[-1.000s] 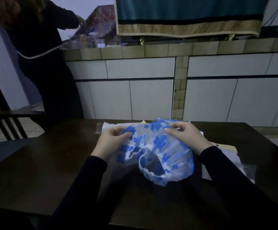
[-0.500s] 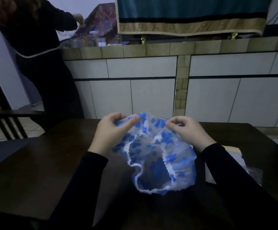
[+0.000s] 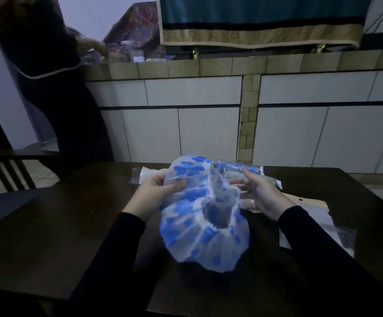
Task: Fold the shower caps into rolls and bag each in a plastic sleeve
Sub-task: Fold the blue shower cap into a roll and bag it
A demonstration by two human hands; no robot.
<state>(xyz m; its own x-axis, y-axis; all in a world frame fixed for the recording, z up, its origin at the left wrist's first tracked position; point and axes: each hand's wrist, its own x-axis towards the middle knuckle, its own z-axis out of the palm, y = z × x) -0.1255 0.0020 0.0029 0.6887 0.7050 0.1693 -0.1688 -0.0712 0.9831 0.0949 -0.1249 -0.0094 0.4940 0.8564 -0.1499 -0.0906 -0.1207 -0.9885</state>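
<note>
A clear shower cap (image 3: 199, 227) with blue blotches hangs open above the dark table (image 3: 48, 225), its elastic mouth facing me. My left hand (image 3: 156, 195) pinches the cap's upper left edge. My right hand (image 3: 263, 197) is beside the cap's right side with fingers spread, its fingertips touching the rim. Behind the cap, bagged shower caps in plastic sleeves (image 3: 243, 170) lie at the table's far edge.
Flat plastic sleeves and paper (image 3: 318, 216) lie on the table to the right. A person in dark clothes (image 3: 48, 88) stands at the tiled counter (image 3: 231, 65) at the back left. A dark chair (image 3: 0, 165) is at the left.
The cap has been turned so its opening faces me and hangs lower. My right hand has loosened from a pinch to spread fingers at the rim. The person at the counter has shifted an arm.
</note>
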